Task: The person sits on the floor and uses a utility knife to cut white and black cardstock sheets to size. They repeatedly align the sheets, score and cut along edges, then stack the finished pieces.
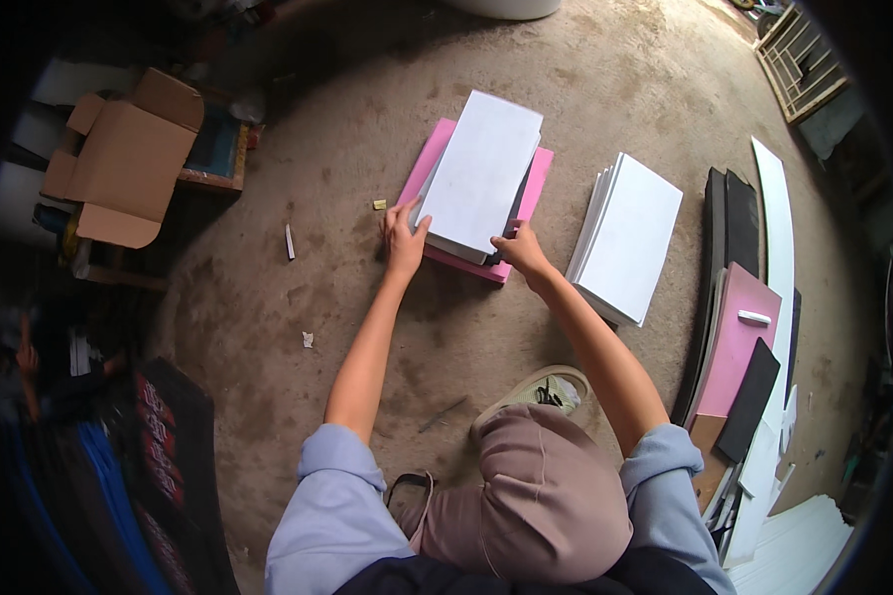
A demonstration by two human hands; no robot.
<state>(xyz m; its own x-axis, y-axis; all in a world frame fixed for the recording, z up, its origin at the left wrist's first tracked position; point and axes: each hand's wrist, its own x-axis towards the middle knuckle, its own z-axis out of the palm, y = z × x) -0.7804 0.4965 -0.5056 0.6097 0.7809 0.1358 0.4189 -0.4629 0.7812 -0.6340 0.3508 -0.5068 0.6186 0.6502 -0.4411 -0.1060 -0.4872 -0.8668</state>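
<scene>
On the floor ahead of me lies a stack of white rectangular boards (481,169), resting askew on pink boards (431,159) that show past its sides and near edge. A dark layer shows between them at the right. My left hand (405,241) grips the stack's near left corner, its thumb on the top board and its fingers down the side. At the near right corner my right hand (523,248) holds the edge of the same stack, fingers closed beside a small black part; its exact grip is partly hidden. A second pile of white boards (630,238) lies to the right.
Black, pink and white panels (739,327) lie along the right. An opened cardboard box (134,164) stands at the far left, and dark panels (184,446) at the near left. Small scraps (308,339) dot the concrete floor. Another person's hand (28,355) shows at the left edge.
</scene>
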